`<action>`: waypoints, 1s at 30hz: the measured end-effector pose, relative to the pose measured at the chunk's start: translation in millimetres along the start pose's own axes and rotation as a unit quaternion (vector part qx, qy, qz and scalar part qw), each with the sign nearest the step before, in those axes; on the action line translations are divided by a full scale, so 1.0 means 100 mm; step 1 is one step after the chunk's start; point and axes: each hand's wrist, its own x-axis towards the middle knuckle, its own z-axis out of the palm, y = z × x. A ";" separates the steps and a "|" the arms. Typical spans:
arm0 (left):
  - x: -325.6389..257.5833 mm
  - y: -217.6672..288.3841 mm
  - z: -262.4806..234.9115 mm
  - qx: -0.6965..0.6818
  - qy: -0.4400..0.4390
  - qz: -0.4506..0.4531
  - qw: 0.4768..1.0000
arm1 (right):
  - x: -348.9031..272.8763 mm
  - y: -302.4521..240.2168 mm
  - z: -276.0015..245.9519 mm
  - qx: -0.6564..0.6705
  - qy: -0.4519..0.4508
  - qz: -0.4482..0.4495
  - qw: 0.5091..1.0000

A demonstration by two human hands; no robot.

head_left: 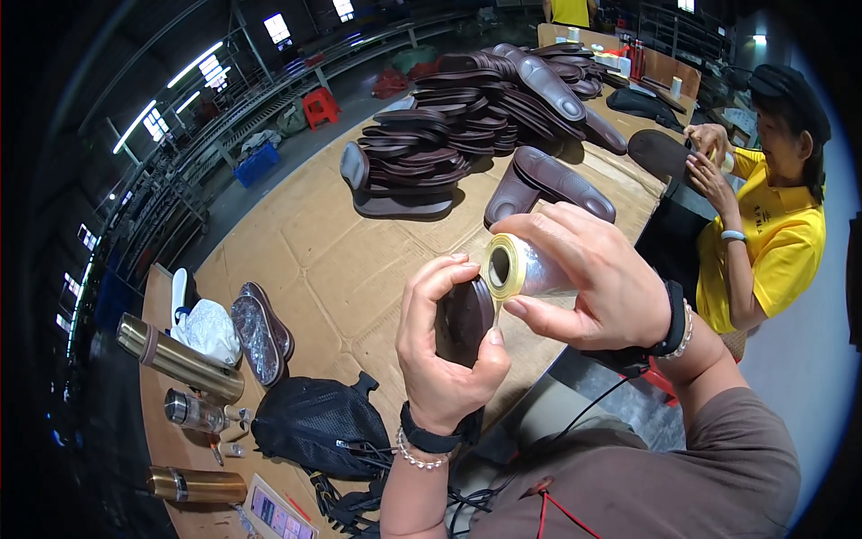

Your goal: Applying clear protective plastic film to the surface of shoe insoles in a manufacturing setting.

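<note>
My right grip (pixel 584 274) is clamped on a roll (pixel 537 268) of clear film with a yellow end, fingers over the top and thumb beneath, its hollow core turned toward my left side. My left grip (pixel 444 350) is closed around a dark brown sole (pixel 471 310), which stands on edge between my curled fingers and thumb. The roll is right beside that sole's edge, above the worktop (pixel 296 238), which is covered with cardboard; I cannot tell whether the two touch.

Beyond my hands, crossed soles (pixel 548 180) lie near a large heap of stacked soles (pixel 476 117). To my left, a film-wrapped pair (pixel 260 337) lies near a black mesh bag (pixel 319 427), with a gold flask (pixel 180 359) tipped over on its side in the view and a phone (pixel 278 514) nearer me. To my right, a co-worker (pixel 790 256) in a yellow shirt holds another dark sole (pixel 660 157).
</note>
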 end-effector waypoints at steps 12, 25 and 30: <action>-0.05 0.01 0.07 0.025 -0.021 0.017 0.999 | -0.08 0.06 -0.06 0.060 0.056 0.054 0.995; -0.06 0.04 0.07 0.040 -0.025 0.026 0.999 | -0.09 0.09 0.02 0.034 0.084 0.029 0.995; -0.08 0.09 0.09 0.020 -0.012 0.009 1.000 | -0.11 0.06 0.05 0.030 0.081 0.038 0.996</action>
